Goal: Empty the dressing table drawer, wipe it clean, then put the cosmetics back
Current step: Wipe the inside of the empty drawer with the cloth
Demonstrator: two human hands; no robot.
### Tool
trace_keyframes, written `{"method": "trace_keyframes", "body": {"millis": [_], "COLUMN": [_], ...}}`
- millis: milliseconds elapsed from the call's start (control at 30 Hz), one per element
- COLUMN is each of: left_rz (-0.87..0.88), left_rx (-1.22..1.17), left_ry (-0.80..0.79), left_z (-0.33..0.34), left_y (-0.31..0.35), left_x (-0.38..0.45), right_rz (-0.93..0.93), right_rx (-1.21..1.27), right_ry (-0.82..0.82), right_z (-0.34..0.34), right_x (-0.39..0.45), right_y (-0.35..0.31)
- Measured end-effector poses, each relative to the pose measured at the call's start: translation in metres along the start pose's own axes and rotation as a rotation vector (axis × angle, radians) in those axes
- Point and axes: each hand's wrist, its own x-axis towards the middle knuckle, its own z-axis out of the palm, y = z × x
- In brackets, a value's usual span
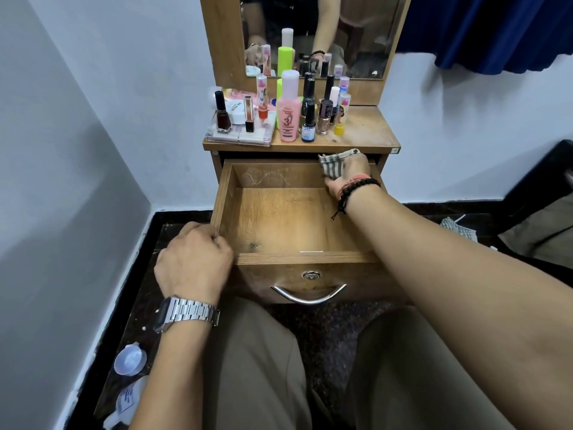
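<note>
Bracing the drawer (310,259) at its near left corner with the left hand (193,259) curled over the rim. Wiping the far right inner corner, right hand (347,175) clutching the cloth (333,166). Needing to sweep the smudged back wall next, probably. Cosmetics (288,113) waiting farther off on the desk (366,131).

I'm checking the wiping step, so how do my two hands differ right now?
The right hand grips a striped cloth at the drawer's far right corner; the left hand holds no cloth and grips the near left corner. The right wrist wears bead bracelets; the left wears a metal watch. Both touch the open, emptied drawer.
</note>
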Motion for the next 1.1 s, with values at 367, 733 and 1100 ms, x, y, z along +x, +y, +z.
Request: {"method": "trace_keyframes", "body": {"millis": [367, 733, 1100], "left_rz": [0.002, 0.012, 0.012], "left_rx": [0.008, 0.005, -0.005], "left_ry": [-0.031, 0.004, -0.014], "left_z": [-0.002, 0.003, 0.002], "left_y": [-0.002, -0.005, -0.005], "left_x": [0.001, 0.003, 0.002], "right_rz": [0.054, 0.175, 0.294], "right_rx": [0.084, -0.007, 0.070], "right_ry": [0.027, -0.143, -0.350], "right_z": [0.028, 0.076, 0.065], "right_x": [-0.010, -0.030, -0.032], "right_y": [0.036, 0.083, 0.096]}}
